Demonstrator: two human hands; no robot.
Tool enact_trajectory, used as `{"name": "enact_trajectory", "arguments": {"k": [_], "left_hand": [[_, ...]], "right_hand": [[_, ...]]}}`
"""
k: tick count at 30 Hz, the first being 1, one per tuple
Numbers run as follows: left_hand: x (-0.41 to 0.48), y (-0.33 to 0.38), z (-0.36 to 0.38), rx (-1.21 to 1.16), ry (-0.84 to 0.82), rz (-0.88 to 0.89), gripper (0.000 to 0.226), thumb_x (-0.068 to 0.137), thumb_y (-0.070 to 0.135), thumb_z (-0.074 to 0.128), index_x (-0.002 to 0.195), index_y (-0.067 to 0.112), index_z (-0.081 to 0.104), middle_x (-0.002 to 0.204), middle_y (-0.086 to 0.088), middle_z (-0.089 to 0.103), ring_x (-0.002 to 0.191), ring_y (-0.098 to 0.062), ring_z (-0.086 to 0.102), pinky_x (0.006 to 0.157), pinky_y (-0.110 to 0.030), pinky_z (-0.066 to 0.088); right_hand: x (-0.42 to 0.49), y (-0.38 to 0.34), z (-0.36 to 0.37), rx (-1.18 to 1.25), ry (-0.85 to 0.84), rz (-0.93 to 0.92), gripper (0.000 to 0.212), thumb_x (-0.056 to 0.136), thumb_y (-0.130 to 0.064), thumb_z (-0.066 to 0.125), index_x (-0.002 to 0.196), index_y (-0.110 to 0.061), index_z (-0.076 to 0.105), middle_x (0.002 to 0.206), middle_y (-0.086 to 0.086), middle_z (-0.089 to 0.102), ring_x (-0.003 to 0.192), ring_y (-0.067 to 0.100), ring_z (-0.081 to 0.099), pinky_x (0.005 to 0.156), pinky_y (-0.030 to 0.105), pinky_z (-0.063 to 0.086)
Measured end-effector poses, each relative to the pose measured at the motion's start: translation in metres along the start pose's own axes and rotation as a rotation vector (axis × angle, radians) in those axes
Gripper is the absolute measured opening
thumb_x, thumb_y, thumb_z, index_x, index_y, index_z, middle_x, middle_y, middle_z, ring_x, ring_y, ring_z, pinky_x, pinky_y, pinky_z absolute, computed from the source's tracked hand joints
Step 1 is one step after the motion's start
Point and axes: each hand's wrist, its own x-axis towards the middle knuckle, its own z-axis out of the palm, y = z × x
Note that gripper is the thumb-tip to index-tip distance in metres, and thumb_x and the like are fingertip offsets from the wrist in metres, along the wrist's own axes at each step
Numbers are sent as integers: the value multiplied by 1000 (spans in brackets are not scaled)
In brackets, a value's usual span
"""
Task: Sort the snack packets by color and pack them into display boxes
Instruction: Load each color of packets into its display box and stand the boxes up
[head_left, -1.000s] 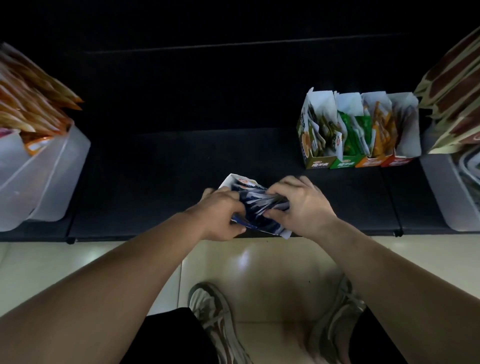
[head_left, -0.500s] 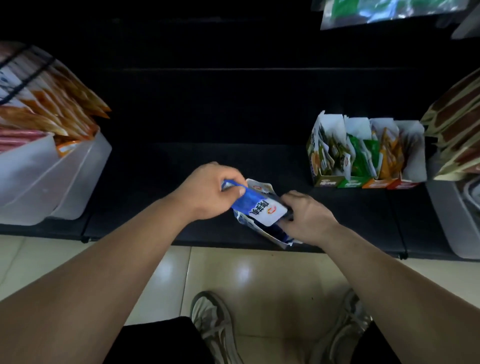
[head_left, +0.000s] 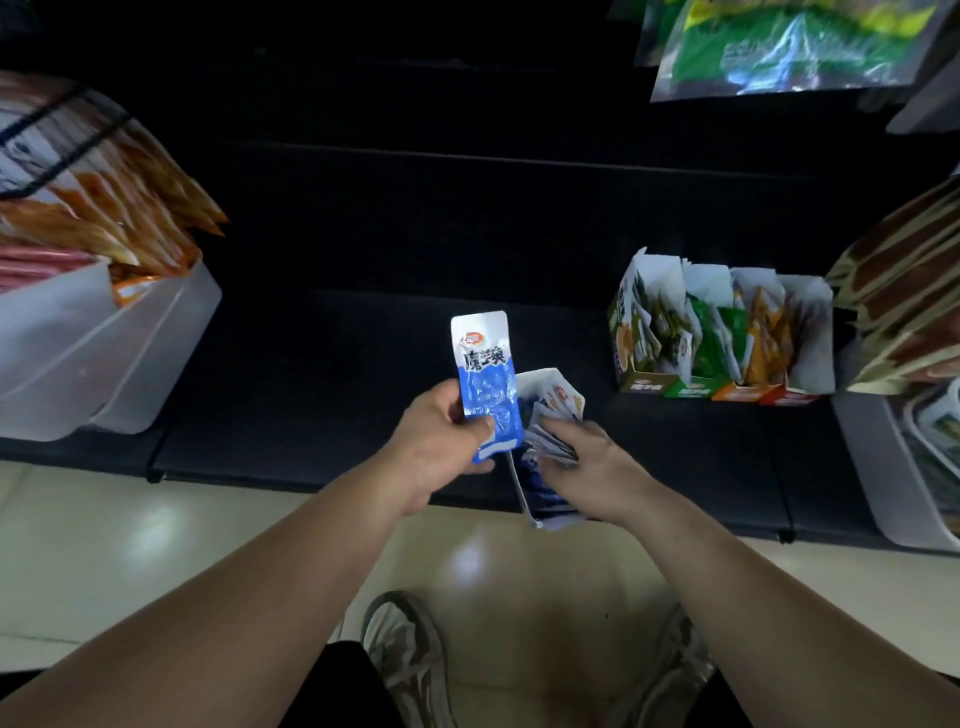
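My left hand (head_left: 441, 447) grips a light blue snack packet (head_left: 485, 379) by its lower end and holds it upright above the dark shelf (head_left: 322, 384). Just right of it a blue display box (head_left: 545, 478) lies at the shelf's front edge with several blue packets sticking out. My right hand (head_left: 587, 467) rests on that box, its fingers curled over the packets inside. Further right stands a row of filled display boxes (head_left: 722, 332): olive, green, orange and red.
A clear plastic bin (head_left: 104, 343) with orange packets sits at the left of the shelf. Brown striped packets (head_left: 904, 291) fill another bin (head_left: 883, 467) at the right. Green bags (head_left: 779, 47) hang overhead at top right. My shoes (head_left: 405, 660) stand on the pale floor below.
My left hand has pulled the light blue packet out of the blue box and raised it upright. My right hand stays on the box. The view has tilted upward.
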Motion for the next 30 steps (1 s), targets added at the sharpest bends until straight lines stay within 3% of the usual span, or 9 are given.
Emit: {"name": "enact_trajectory", "arguments": {"k": [5, 9, 12, 15, 21, 27, 30], "left_hand": [[13, -14, 12, 176, 137, 115, 32, 94, 9, 62, 118, 29, 71, 99, 10, 76, 91, -14, 74, 80, -39, 65], [17, -22, 7, 316, 228, 182, 31, 90, 15, 67, 116, 29, 73, 96, 15, 76, 80, -8, 73, 76, -39, 64], [15, -32, 9, 324, 175, 211, 27, 85, 22, 74, 111, 27, 75, 93, 15, 78, 84, -4, 74, 81, -37, 63], [16, -35, 13, 395, 177, 251, 19, 88, 23, 76, 107, 26, 75, 84, 15, 75, 73, -1, 69, 71, -26, 58], [26, -42, 16, 571, 193, 302, 12, 93, 28, 69, 104, 26, 71, 66, 11, 64, 58, -10, 58, 59, -25, 44], [44, -38, 16, 622, 116, 318, 26, 92, 32, 59, 113, 22, 70, 93, 4, 76, 80, -17, 71, 73, -40, 60], [51, -39, 16, 717, 109, 366, 25, 93, 32, 58, 112, 21, 69, 89, 3, 74, 73, -16, 69, 69, -40, 59]], "right_hand": [[2, -3, -12, -103, -44, 6, 52, 88, -46, 64, 138, -55, 50, 136, -11, 48, 133, 14, 43, 108, 39, 47], [-2, -13, -17, -259, -17, 4, 44, 85, -63, 67, 126, -55, 52, 108, -13, 41, 110, 12, 50, 91, 32, 50], [-1, -19, -10, -318, 31, -82, 49, 86, -63, 66, 131, -50, 50, 120, -12, 51, 118, 13, 48, 92, 35, 50], [1, -20, -7, -325, 35, -175, 54, 91, -54, 64, 142, -51, 45, 141, -24, 52, 127, 13, 43, 96, 36, 48], [5, -21, -8, -413, -67, -192, 41, 92, -41, 59, 128, -55, 47, 144, -23, 45, 130, 18, 44, 97, 39, 47], [11, -27, -14, -521, -147, -225, 46, 96, -32, 49, 134, -58, 45, 150, -21, 37, 134, 16, 43, 93, 37, 45], [10, -25, -18, -540, -180, -243, 40, 93, -27, 50, 124, -52, 55, 141, -23, 40, 134, 12, 39, 90, 33, 42]]}}
